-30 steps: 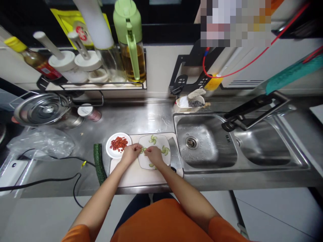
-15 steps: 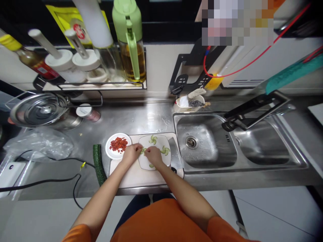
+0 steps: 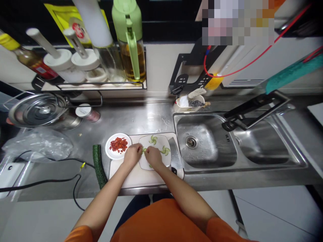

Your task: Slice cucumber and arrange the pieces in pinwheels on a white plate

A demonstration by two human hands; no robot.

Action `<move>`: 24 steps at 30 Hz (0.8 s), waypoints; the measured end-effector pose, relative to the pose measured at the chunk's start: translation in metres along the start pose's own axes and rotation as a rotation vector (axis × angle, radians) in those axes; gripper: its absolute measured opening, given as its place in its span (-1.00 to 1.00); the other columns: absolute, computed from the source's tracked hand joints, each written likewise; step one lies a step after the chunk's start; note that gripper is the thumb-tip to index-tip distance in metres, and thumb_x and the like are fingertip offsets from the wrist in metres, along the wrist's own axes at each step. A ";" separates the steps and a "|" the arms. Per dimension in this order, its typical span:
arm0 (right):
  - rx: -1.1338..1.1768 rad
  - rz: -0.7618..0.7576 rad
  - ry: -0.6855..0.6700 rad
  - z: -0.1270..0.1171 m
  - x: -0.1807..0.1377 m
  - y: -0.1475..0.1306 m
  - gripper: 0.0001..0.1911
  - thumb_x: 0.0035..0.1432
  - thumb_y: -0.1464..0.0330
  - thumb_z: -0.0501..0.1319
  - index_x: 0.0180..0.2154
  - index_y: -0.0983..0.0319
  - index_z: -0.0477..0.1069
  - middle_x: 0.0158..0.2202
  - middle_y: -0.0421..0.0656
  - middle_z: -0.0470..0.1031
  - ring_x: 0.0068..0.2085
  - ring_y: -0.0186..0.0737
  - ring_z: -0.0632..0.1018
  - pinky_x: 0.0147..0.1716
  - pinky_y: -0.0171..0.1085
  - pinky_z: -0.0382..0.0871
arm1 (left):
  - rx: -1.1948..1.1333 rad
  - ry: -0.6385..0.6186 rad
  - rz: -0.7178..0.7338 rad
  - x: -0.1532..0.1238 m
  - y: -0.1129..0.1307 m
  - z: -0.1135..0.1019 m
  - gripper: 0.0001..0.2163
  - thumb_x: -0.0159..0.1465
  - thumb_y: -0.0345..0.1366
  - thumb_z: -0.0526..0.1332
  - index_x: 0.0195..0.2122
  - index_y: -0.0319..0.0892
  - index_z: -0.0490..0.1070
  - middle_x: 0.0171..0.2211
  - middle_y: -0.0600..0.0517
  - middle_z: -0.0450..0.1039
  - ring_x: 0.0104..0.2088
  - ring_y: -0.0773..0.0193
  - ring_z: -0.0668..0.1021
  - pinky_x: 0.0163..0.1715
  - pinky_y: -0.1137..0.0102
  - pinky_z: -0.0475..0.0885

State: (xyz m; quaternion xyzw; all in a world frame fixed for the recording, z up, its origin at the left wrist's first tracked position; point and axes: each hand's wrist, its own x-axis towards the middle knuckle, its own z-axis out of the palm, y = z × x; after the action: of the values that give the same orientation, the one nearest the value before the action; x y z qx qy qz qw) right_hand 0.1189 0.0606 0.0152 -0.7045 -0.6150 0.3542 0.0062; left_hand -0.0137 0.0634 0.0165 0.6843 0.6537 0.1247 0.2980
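Observation:
Both my hands meet over the left part of a white plate [image 3: 157,159] with a thin dark rim. Thin cucumber slices [image 3: 144,150] show between the fingertips. My left hand [image 3: 133,155] is closed in a pinch at their left side. From the right, my right hand [image 3: 153,157] pinches at the same slices; its curled fingers partly cover them. Other slices lie in pinwheel shapes, one pinwheel [image 3: 152,139] at the back and another pinwheel [image 3: 165,150] at the right. More green is partly hidden below my right hand. The plate rests on a cutting board [image 3: 141,178].
A small white plate of chopped red pieces [image 3: 118,144] sits left of my left hand. A whole cucumber [image 3: 99,166] lies beside the board. A knife [image 3: 176,156] is at the board's right edge, next to the sink [image 3: 207,141]. Black cables [image 3: 50,179] cross the left counter.
My left hand has shifted slightly right, closer to my right hand. My right hand has curled more over the slices. The plates and cucumber have stayed put.

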 end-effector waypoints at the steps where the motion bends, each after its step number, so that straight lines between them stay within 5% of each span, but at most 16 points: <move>1: -0.010 -0.004 0.001 0.000 0.000 0.000 -0.82 0.17 0.35 0.11 -0.33 0.23 0.48 -0.39 -0.10 0.53 -0.32 -0.20 0.50 -0.44 -0.33 0.14 | 0.011 0.004 -0.008 0.000 0.000 0.001 -0.85 0.19 -0.38 0.09 -0.32 -0.14 0.45 -0.41 -0.02 0.47 -0.33 0.21 0.47 -0.36 0.41 0.26; 9: -0.080 -0.050 0.026 0.004 -0.001 0.001 -0.83 0.21 0.33 0.08 -0.28 0.25 0.42 -0.37 -0.09 0.49 -0.31 -0.20 0.48 -0.44 -0.32 0.12 | 0.036 0.028 -0.008 -0.001 -0.001 0.004 -0.77 0.18 -0.42 0.10 -0.15 -0.16 0.44 -0.27 -0.08 0.48 -0.20 0.16 0.49 -0.22 0.36 0.33; 24: -0.185 -0.297 0.046 0.011 -0.018 0.014 -0.76 0.24 0.45 0.03 -0.29 0.26 0.48 -0.24 -0.05 0.43 -0.16 -0.13 0.32 -0.24 -0.25 0.14 | 0.124 0.025 0.059 -0.001 -0.002 0.006 -0.86 0.22 -0.42 0.09 -0.38 -0.16 0.43 -0.36 -0.03 0.43 -0.29 0.23 0.44 -0.29 0.40 0.28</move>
State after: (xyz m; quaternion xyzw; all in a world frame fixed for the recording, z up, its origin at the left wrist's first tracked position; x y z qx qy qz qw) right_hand 0.1255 0.0366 0.0098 -0.6113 -0.7420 0.2751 0.0079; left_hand -0.0122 0.0607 0.0114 0.7190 0.6432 0.1013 0.2430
